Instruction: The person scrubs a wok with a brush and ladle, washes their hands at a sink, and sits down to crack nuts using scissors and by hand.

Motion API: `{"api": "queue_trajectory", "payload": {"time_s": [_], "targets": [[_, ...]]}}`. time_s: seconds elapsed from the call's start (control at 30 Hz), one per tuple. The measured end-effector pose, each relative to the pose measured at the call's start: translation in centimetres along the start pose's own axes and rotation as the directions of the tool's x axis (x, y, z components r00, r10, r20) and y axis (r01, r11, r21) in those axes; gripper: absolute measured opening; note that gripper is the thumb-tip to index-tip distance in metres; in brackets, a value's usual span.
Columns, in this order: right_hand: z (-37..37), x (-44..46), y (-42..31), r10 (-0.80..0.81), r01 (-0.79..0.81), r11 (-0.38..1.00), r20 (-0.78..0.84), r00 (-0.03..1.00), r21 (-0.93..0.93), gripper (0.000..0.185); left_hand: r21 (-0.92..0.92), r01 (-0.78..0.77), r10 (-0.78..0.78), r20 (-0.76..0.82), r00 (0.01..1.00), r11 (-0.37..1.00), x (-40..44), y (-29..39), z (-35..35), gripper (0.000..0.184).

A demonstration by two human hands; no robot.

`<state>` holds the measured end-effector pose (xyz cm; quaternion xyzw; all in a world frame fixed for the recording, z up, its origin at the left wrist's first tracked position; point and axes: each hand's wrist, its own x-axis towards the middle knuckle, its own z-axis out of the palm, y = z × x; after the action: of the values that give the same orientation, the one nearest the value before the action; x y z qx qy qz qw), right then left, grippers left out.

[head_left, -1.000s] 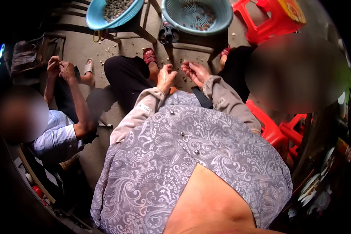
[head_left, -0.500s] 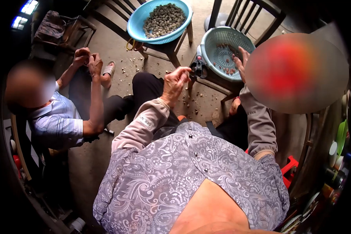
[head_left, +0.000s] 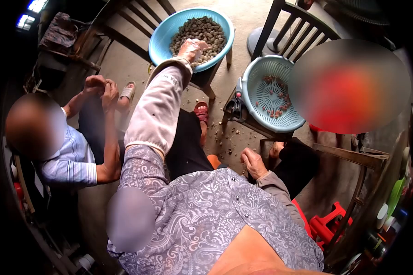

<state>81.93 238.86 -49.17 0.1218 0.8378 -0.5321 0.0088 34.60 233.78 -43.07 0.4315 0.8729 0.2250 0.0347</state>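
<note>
My left hand [head_left: 192, 49] reaches into a bright blue basket [head_left: 159, 50] on a wooden chair. Its fingers point down at the brown, nut-like pieces [head_left: 206, 28] heaped there; the fingertips are too small to make out. Low in front of my body, my right hand [head_left: 253, 162] hangs over the floor with its fingers curled together, and anything between them is hidden. A paler blue-green basket [head_left: 253, 98] on another chair holds scattered small reddish pieces [head_left: 275, 110]. Black-handled scissors [head_left: 234, 107] lie at that basket's left side.
At the left sits a co-worker, both hands [head_left: 103, 88] held together. Small bits [head_left: 231, 142] litter the floor between the chairs and my feet. A red stool [head_left: 328, 224] stands at the lower right, near a wooden chair frame [head_left: 353, 156].
My left hand has reached up and forward into the basket of brown pieces. My right hand has left the paler basket and come back toward my body. The camera view has shifted too.
</note>
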Motion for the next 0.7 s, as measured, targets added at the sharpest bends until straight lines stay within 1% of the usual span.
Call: {"api": "queue_trajectory", "payload": {"time_s": [0.03,0.07,0.1,0.13,0.17,0.2,0.23,0.3,0.33,0.37,0.4,0.43,0.47,0.5,0.53,0.57,0.6,0.63,0.67,0.7], "targets": [[0.0,0.2,0.3,0.017,-0.018,0.999,-0.028,0.999,-0.03,0.011,0.137,-0.049,0.049,0.001,0.999,0.989,1.0,-0.1,0.8,0.032],[0.3,0.2,1.1,0.038,-0.041,0.998,-0.055,0.998,-0.057,0.011,0.197,-0.022,0.006,0.081,0.997,0.98,1.6,-0.1,1.7,0.037],[0.1,-0.3,0.7,0.004,-0.014,0.995,-0.1,0.995,-0.097,0.014,0.226,-0.018,-0.013,0.134,0.991,0.974,1.6,0.9,-0.5,0.039],[-0.1,0.0,0.8,0.066,-0.071,0.995,-0.071,0.995,-0.066,0.021,0.218,-0.01,-0.022,0.143,0.989,0.976,1.6,0.8,-1.7,0.036],[-0.3,0.1,0.7,0.054,-0.059,0.996,-0.079,0.995,-0.063,0.021,0.201,0.0,-0.035,0.171,0.985,0.98,0.6,2.0,-3.1,0.033],[-0.2,0.3,0.6,0.044,-0.049,0.997,-0.089,0.995,-0.055,0.021,0.383,-0.001,-0.098,0.239,0.966,0.924,-0.2,3.1,-4.5,0.029],[-0.2,0.4,0.4,0.043,-0.048,0.998,-0.097,0.994,-0.044,0.021,0.372,-0.009,-0.101,0.274,0.957,0.928,-0.7,3.2,-4.8,0.026],[-0.1,0.4,-0.1,0.085,-0.087,0.996,-0.082,0.993,-0.024,0.021,0.418,-0.082,-0.12,0.437,0.892,0.905,-0.2,1.2,-4.8,0.023],[-0.2,0.4,-0.5,0.112,-0.113,0.993,-0.083,0.99,-0.015,0.021,0.32,0.013,-0.127,0.338,0.932,0.947,0.1,-0.6,-3.7,0.021],[0.0,0.3,-0.5,0.096,-0.097,0.995,-0.076,0.992,-0.012,0.021,0.401,-0.058,-0.113,0.388,0.915,0.914,-0.5,-1.9,-4.0,0.018],[0.0,0.3,-0.4,0.077,-0.078,0.997,-0.075,0.994,-0.013,0.021,0.405,0.011,-0.174,0.37,0.913,0.914,-0.8,-3.0,-4.2,0.02],[0.1,0.6,-0.3,0.049,-0.051,0.999,-0.081,0.995,-0.015,0.021,0.381,0.048,-0.178,0.315,0.932,0.923,-1.2,-3.5,-4.9,0.021],[0.2,0.7,0.2,0.055,-0.056,0.998,-0.083,0.995,-0.009,0.021,0.338,0.083,-0.174,0.248,0.953,0.938,-1.7,-4.0,-5.5,0.021],[0.3,0.8,0.9,0.064,-0.065,0.998,-0.083,0.994,-0.001,0.021,0.255,0.123,-0.172,0.183,0.968,0.959,-2.2,-4.5,-5.9,0.022],[0.2,0.8,1.2,0.073,-0.073,0.997,-0.081,0.994,0.005,0.02,0.127,0.183,-0.2,0.132,0.971,0.975,-2.8,-4.6,-6.3,0.024],[0.0,0.8,1.4,0.077,-0.075,0.997,-0.088,0.993,0.027,0.02,-0.048,0.293,-0.287,0.108,0.952,0.955,-2.6,-4.3,-6.5,0.025],[-0.2,0.9,1.2,0.074,-0.07,0.996,-0.087,0.993,0.049,0.02,-0.339,0.29,-0.276,0.089,0.957,0.895,-3.6,-2.7,-7.5,0.026],[-0.4,1.1,1.2,0.071,-0.064,0.995,-0.087,0.994,0.073,0.02,-0.483,0.276,-0.273,0.078,0.959,0.831,-4.9,-0.9,-8.3,0.023],[-0.5,1.5,1.8,0.067,-0.063,0.997,-0.073,0.995,0.053,0.021,-0.585,0.242,-0.243,0.079,0.967,0.774,-6.1,0.8,-8.8,0.023],[-0.6,1.9,1.7,0.056,-0.048,0.992,-0.068,0.996,0.116,0.021,-0.679,0.21,-0.212,0.081,0.974,0.703,-7.3,2.0,-8.8,0.022]]}}
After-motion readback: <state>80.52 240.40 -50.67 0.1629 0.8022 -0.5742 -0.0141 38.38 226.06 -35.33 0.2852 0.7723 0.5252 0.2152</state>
